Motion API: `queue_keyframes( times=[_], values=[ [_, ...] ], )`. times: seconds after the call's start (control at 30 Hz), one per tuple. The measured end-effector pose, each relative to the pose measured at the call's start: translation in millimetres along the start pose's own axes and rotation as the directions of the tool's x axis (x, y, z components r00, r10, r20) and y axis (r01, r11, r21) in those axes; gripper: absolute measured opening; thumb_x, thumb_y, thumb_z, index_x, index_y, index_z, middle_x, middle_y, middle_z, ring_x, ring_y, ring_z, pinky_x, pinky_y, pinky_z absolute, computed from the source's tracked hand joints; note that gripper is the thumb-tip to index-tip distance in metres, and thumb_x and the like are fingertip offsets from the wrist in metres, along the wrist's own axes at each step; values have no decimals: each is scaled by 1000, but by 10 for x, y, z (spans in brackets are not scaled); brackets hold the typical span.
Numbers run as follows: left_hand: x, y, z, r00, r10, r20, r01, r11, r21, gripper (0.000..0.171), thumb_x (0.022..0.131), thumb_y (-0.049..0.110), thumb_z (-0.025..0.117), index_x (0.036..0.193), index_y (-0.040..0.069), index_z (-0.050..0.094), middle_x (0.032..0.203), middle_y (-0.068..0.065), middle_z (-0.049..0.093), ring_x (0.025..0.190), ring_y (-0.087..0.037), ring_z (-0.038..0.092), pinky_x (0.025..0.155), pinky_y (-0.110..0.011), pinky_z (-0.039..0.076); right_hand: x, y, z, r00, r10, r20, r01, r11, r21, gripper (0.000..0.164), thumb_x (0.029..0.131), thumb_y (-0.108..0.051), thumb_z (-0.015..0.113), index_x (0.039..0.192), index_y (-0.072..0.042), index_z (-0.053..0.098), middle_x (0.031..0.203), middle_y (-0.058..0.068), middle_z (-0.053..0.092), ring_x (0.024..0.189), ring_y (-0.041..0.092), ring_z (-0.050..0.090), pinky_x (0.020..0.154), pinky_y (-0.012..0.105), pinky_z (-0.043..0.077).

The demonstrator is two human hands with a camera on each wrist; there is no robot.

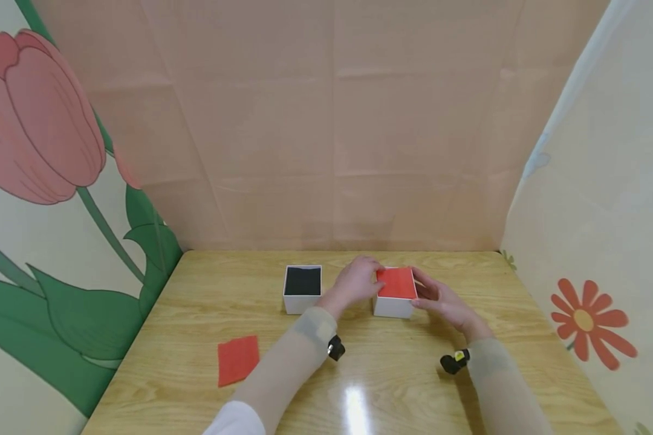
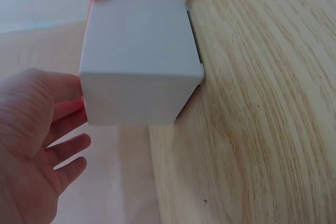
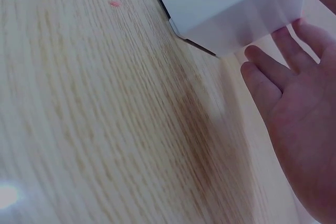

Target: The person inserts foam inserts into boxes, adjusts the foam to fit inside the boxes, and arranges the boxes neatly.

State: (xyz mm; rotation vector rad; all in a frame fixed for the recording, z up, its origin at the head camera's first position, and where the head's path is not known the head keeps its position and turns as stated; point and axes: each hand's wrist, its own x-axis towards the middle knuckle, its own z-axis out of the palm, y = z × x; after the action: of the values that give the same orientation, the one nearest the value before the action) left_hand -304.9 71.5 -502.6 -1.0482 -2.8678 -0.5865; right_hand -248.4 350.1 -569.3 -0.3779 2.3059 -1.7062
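Observation:
A white box stands toward the back of the wooden table, its top covered by a red cloth. My left hand is at the box's left rim, thumb and forefinger touching the cloth's edge. Its other fingers spread loosely past the box in the left wrist view. From the right, my right hand holds the box, thumb at the front right corner and fingers along the side. A second red cloth lies flat on the table at the left, partly behind my left forearm.
Left of the covered box is another white box with a black cloth in its top. The wooden table reaches back to a pinkish sheet. Floral-printed sheets hang on both sides.

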Motion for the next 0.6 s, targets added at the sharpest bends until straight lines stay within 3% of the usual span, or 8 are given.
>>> queue_keyframes(
  times=[0.13, 0.27, 0.37, 0.53, 0.6],
  values=[
    [-16, 63, -27, 1000, 6, -9, -6, 1000, 18, 38, 100, 33, 77, 135, 18, 76, 135, 4, 70, 129, -15, 59, 109, -31, 50, -6, 9, 9, 1000, -10, 10, 10, 1000, 8, 93, 103, -23, 73, 174, -17, 12, 179, 5, 12, 160, 44, 22, 123, 65, 20],
    [-3, 155, -70, 998, 63, -19, -62, 997, 42, 38, 101, 33, 75, 135, 18, 76, 136, 3, 70, 131, -16, 58, 112, -31, 46, -16, 8, 18, 999, -33, 20, 33, 999, 16, 92, 104, -20, 71, 174, -14, 11, 179, 7, 12, 159, 46, 22, 123, 65, 21],
    [41, 224, -80, 996, 90, -14, -89, 994, 57, 38, 102, 36, 74, 135, 19, 76, 137, 4, 69, 132, -15, 57, 113, -30, 45, -20, -9, 17, 999, -35, 20, 35, 999, 14, 91, 104, -21, 71, 174, -17, 13, 179, 7, 14, 159, 46, 24, 123, 59, 26],
    [130, 319, -81, 995, 94, 22, -95, 991, 90, 39, 102, 41, 73, 135, 20, 76, 137, 5, 69, 130, -14, 57, 112, -29, 45, -13, -21, 24, 999, -34, 21, 34, 999, 3, 88, 104, -21, 71, 174, -24, 18, 178, 4, 17, 158, 43, 28, 120, 39, 37],
    [160, 339, -73, 995, 93, 39, -97, 989, 108, 40, 102, 42, 73, 135, 20, 76, 136, 5, 69, 129, -14, 57, 111, -28, 45, -12, -23, 37, 999, -34, 22, 34, 999, 3, 88, 104, -21, 72, 173, -26, 19, 178, 3, 18, 158, 42, 29, 120, 40, 37]
  ],
)
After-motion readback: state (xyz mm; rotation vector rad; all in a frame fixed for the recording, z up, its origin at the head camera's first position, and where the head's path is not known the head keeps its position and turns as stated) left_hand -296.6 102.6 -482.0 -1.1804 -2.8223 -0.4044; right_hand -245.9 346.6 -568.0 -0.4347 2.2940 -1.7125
